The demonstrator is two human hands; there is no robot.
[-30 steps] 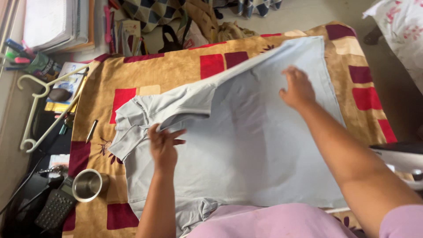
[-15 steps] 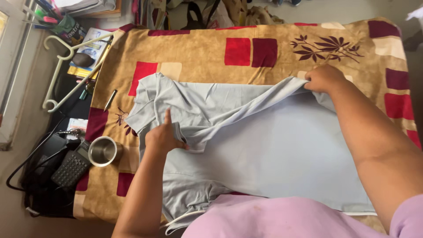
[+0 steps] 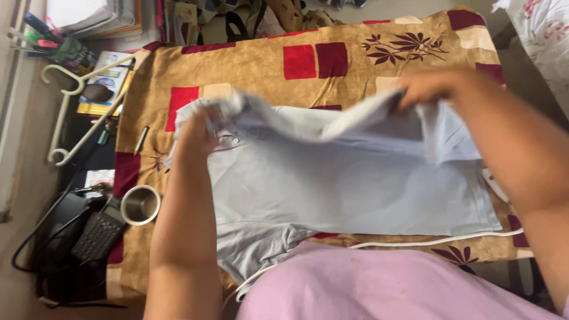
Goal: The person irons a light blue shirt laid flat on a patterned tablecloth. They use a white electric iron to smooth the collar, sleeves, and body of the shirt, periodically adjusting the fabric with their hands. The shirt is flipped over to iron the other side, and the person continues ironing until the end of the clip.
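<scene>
Pale grey shirt (image 3: 349, 189) is spread on the patterned cloth (image 3: 255, 71) covering the table, its upper layer lifted by the left hand (image 3: 198, 133) closed at the collar and the right hand (image 3: 430, 89) closed on the fabric's far edge, beside a steel cup (image 3: 140, 205)

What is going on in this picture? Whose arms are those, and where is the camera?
The camera sits on a person's head and looks down, so the two arms belong to that person. No machine here, just bare hands. The left hand grips the collar end of a pale grey shirt. The right hand lifts its other end off the surface. The shirt lies on a brown cloth with red squares. Beside it stand a steel cup and a pen. Off the edge are a white hanger and a black calculator.
</scene>
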